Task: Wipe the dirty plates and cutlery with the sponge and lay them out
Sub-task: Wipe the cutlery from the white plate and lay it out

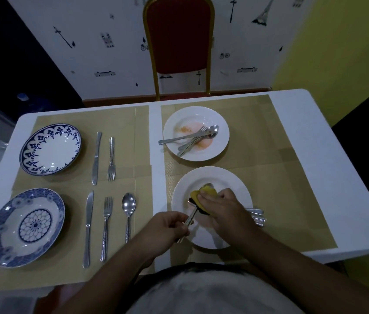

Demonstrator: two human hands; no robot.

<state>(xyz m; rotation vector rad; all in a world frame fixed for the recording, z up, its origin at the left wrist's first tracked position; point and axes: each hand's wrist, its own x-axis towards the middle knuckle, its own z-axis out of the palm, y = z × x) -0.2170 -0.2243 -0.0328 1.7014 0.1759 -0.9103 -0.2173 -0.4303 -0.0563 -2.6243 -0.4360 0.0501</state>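
yellow sponge [203, 196], wrapped over the head of a metal utensil [191, 217] above the near white plate [235, 184]; the right hand [226, 207] grips the sponge, and the left hand [170, 227] pinches the utensil's handle. more cutlery handles [257, 217] jut out at the plate's right rim, apparently unwiped. the far white plate [179, 123] carries orange smears and dirty cutlery [192, 138]. on the counter's [303, 109] left side, the far blue-patterned plate [49, 149] and the near blue-patterned plate [25, 226] lie clean beside laid-out cutlery [107, 223]. judged about half done.

Dim, soft focus, wide-angle warp at edges
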